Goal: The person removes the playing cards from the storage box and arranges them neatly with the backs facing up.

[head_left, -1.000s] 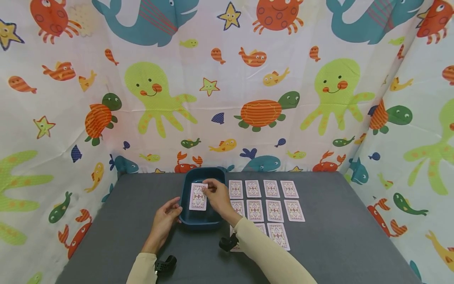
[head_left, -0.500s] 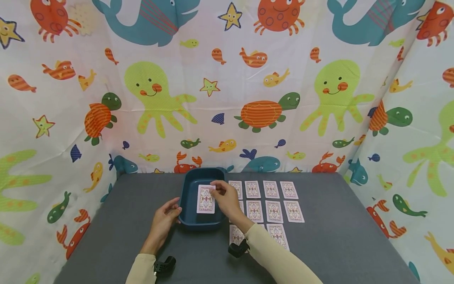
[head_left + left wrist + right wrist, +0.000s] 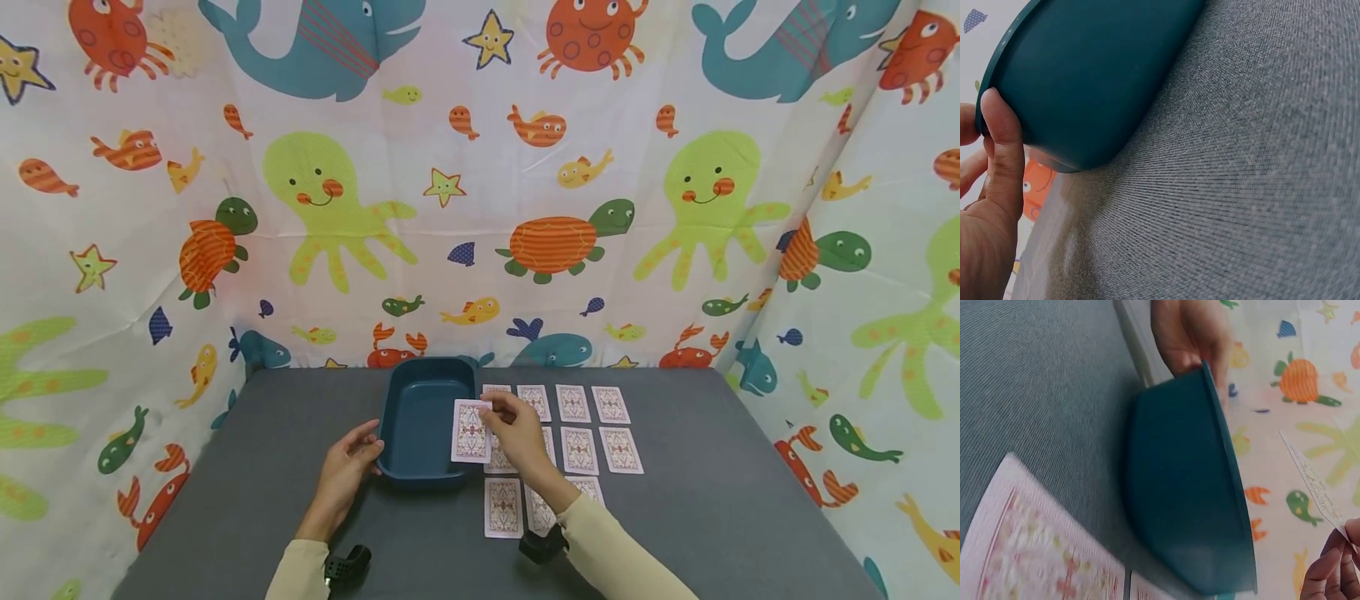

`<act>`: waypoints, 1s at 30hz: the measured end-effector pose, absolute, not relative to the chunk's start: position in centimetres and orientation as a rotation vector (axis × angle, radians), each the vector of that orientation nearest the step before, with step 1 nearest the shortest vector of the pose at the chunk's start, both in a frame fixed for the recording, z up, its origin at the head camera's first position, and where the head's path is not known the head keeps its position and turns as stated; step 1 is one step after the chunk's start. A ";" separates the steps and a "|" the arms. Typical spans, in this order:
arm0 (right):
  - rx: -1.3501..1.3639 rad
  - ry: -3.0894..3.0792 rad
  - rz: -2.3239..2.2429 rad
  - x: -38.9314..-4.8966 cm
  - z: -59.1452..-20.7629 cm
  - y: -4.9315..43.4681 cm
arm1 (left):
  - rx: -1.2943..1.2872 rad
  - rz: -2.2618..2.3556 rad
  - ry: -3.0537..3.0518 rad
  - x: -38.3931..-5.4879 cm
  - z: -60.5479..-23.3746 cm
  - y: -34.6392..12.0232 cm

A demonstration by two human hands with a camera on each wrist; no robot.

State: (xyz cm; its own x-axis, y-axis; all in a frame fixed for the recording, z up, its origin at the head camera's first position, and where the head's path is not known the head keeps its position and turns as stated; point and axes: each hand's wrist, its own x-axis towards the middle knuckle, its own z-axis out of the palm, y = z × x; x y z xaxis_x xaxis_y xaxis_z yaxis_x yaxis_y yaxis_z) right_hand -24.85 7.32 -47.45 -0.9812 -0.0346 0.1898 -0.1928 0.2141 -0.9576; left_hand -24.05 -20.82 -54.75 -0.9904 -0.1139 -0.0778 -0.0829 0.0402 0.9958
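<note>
My right hand (image 3: 519,433) pinches a playing card (image 3: 470,432) by its upper right edge, its patterned back facing up. In the head view the card overlaps the right rim of a dark blue tray (image 3: 420,479); in the right wrist view the held card (image 3: 1316,484) shows apart from the tray, above its rim. My left hand (image 3: 347,467) grips the tray's left rim, the thumb (image 3: 1002,125) on the outer wall and the fingers at the rim. Inside the tray only its bare floor shows.
Right of the tray, several face-down playing cards (image 3: 580,451) lie in three rows on the grey table (image 3: 690,500). My right hand and forearm cover some of them. A curtain with sea animals (image 3: 442,225) hangs behind the table and along both sides.
My right hand has carried the playing card rightward from over the tray's middle to its right rim. My left hand has stayed at the tray's left rim.
</note>
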 end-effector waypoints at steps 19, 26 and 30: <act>0.085 -2.366 1.829 -23.6 -50.4 14.6 | 0.184 -2.162 -2.238 -23.9 -54.7 -20.7; 0.046 -2.362 1.829 -23.0 -50.5 16.5 | 0.181 -2.165 -2.240 -23.9 -54.6 -20.7; 0.033 -2.377 1.788 -22.5 -50.7 17.5 | 0.180 -2.143 -2.257 -23.9 -54.7 -20.7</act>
State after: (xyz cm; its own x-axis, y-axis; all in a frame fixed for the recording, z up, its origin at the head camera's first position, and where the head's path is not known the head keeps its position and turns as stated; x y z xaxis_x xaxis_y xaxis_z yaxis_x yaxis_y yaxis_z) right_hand -22.49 17.51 -50.70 -0.9859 0.0822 0.1458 -0.1173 0.2819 -0.9522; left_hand -23.92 -20.69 -54.66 -0.9930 -0.1002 -0.0621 -0.0673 0.0484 0.9966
